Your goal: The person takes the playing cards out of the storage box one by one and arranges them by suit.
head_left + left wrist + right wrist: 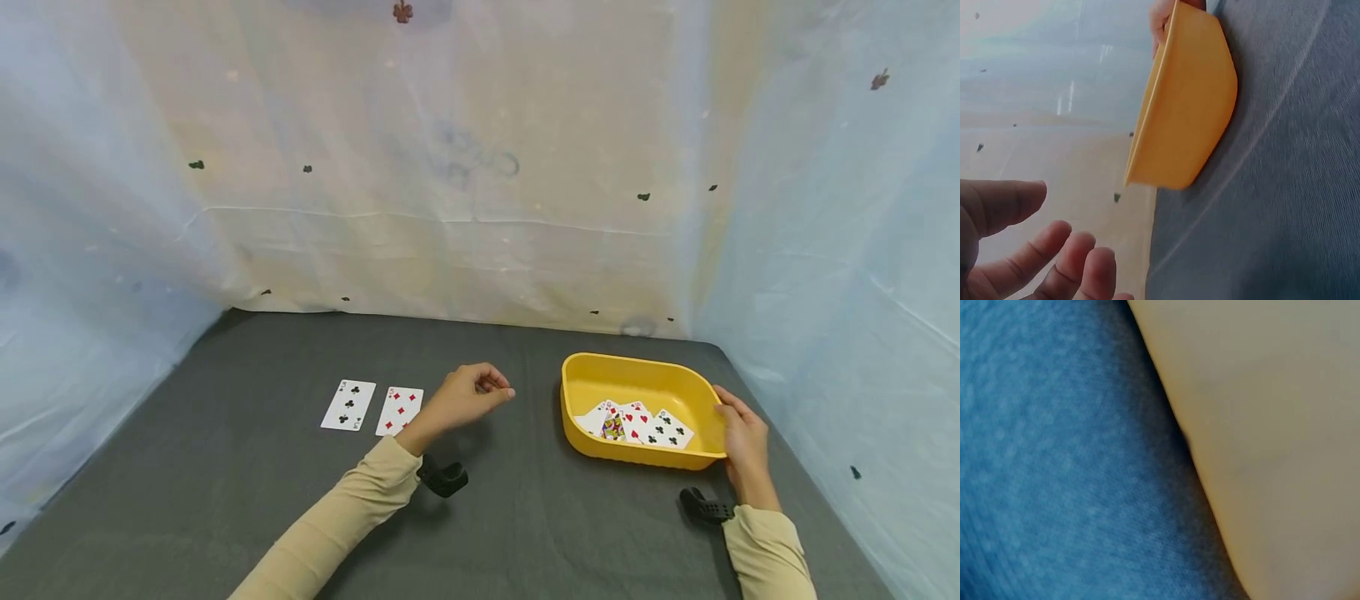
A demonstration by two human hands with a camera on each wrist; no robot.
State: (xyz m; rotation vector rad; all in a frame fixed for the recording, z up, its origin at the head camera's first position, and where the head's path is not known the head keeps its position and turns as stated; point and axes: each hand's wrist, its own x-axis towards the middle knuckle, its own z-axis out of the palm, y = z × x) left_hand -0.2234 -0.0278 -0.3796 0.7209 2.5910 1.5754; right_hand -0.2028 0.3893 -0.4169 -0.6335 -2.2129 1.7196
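Observation:
My right hand (746,440) grips the right end of a yellow plastic tray (637,367), thumb over the rim. Several playing cards (670,430) lie face up inside it, hearts and clubs among them. My left hand (468,396) hovers over the dark cloth between the tray and two loose cards, holding nothing. In the left wrist view its thumb (1013,200) stands apart from the loosely bent fingers. Left of that hand lie a three of clubs (348,405) and a diamonds card (400,408), partly covered by the wrist. A blurred pale surface fills much of the right wrist view.
Dark grey cloth (262,500) covers the table. Pale sheeting (450,167) with small dark marks hangs behind it and along both sides. A black band with a camera (442,477) sits on the left wrist, another (705,506) on the right.

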